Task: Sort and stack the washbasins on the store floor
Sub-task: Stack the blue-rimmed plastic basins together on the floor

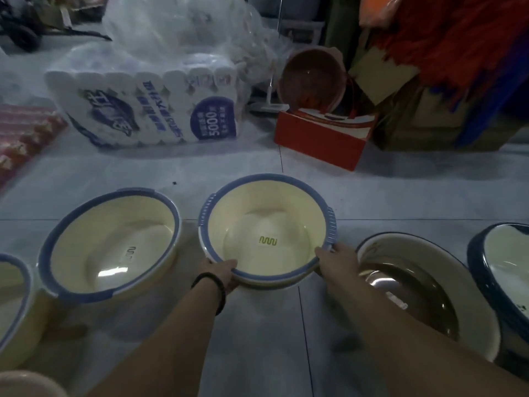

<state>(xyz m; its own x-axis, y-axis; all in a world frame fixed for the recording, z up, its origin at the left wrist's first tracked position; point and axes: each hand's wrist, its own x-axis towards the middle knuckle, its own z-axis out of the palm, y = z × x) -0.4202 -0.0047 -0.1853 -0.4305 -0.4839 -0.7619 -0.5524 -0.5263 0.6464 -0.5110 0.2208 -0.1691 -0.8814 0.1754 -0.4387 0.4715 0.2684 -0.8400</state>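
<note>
Dim grey tiled floor with a paper-roll pack and red box behind.

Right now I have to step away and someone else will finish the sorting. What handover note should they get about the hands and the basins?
Left hand: grips the near rim of the centre basin, which is cream with a blue rim.
Right hand: grips the same rim further right.
A matching basin sits to its left, and a third basin is cut off at the left edge.
To the right lie a white basin with a dark inside and a navy-rimmed basin.
Done: the kinds are roughly grouped.
Left: probably nest the held basin with its matches. I cannot tell whether it is lifted.
</note>
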